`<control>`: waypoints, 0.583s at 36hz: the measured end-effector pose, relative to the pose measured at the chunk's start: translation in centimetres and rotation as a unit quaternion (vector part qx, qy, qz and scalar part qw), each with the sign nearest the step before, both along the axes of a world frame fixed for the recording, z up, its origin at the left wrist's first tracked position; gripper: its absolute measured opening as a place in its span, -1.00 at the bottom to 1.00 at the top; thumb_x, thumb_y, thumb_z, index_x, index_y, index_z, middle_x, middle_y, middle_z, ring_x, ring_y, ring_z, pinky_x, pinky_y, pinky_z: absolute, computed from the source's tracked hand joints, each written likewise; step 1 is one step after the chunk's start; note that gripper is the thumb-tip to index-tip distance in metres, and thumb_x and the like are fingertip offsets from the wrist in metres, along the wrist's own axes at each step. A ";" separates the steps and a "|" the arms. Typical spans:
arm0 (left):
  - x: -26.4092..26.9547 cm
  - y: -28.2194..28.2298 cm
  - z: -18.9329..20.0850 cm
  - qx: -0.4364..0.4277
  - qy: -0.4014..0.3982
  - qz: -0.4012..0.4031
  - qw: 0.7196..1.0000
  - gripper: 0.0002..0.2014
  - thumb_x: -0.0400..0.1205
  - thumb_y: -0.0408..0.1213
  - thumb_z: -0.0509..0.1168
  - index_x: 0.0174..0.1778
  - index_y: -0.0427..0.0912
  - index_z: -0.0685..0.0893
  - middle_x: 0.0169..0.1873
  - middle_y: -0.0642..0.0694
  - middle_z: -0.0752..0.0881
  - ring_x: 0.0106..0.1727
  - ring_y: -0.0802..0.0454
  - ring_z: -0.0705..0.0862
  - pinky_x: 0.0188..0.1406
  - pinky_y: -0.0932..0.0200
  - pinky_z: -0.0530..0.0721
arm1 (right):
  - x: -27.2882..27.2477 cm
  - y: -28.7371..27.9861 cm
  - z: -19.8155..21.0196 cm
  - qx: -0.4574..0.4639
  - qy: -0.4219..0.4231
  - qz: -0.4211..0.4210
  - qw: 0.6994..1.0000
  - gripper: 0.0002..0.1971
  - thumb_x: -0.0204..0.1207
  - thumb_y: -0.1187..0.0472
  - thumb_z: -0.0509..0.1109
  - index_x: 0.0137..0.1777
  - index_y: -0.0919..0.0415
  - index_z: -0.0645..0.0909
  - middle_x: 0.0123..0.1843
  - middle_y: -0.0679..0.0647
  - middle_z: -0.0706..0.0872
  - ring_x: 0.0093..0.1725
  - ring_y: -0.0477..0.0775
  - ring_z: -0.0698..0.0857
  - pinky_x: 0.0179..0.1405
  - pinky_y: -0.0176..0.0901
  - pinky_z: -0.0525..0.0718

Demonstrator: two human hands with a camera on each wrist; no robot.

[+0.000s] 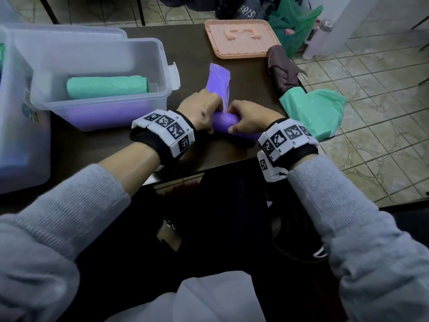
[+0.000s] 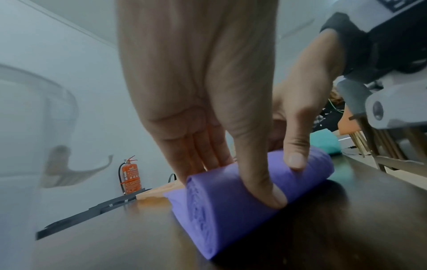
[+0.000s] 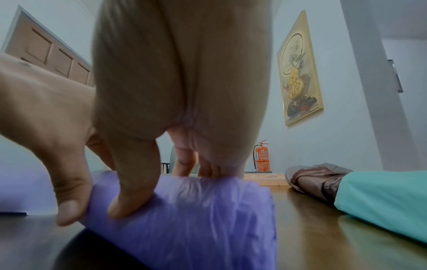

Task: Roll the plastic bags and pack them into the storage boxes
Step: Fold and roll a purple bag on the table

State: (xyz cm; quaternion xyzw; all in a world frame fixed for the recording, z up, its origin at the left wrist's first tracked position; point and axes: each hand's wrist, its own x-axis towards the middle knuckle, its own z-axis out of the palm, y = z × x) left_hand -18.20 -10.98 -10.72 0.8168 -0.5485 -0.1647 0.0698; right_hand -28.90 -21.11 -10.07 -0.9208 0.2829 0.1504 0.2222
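Observation:
A purple plastic bag lies on the dark table, its near part wound into a roll and its flat tail stretching away from me. My left hand grips the roll's left part, thumb on the near side and fingers behind. Beside it, my right hand grips the same roll, its fingers curled over the top. A clear storage box at the left holds a green rolled bag.
A second clear box stands at the far left. A peach lid lies at the table's back. A brown bag and a loose green bag lie along the right edge. More green bags sit beyond.

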 end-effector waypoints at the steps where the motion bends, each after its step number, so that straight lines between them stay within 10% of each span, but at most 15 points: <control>1: 0.1 0.0 0.2 -0.001 0.003 -0.001 1.000 -0.45 0.30 -0.35 0.58 0.23 -0.16 0.65 0.15 -0.26 0.66 0.16 -0.25 0.62 -0.03 0.04 0.52 | -0.1 -0.1 0.0 0.001 -0.008 0.001 1.000 -0.57 0.44 0.18 0.48 0.29 0.20 0.51 0.26 0.13 0.61 0.19 0.12 0.58 0.17 -0.13 0.50; 12: 1.1 -0.2 1.8 0.103 0.090 -0.036 0.990 -0.55 0.29 -0.28 0.61 0.12 -0.05 0.77 -0.06 -0.11 0.77 -0.06 0.00 0.66 0.01 0.09 0.67 | -0.2 0.4 1.6 0.034 0.095 0.033 0.994 -0.53 0.47 0.08 0.48 0.39 0.09 0.57 0.27 0.03 0.67 0.23 0.06 0.62 0.32 -0.07 0.53; 21: 1.6 -0.6 1.1 0.162 0.107 -0.048 0.980 -0.67 0.50 -0.21 0.46 0.17 -0.20 0.69 -0.14 -0.10 0.60 -0.11 0.01 0.52 -0.20 0.17 0.46 | -1.2 4.9 0.0 -0.107 -0.024 0.032 0.993 -0.53 0.47 0.30 0.38 0.36 0.30 0.36 0.34 0.29 0.41 0.33 0.30 0.44 0.23 0.01 0.45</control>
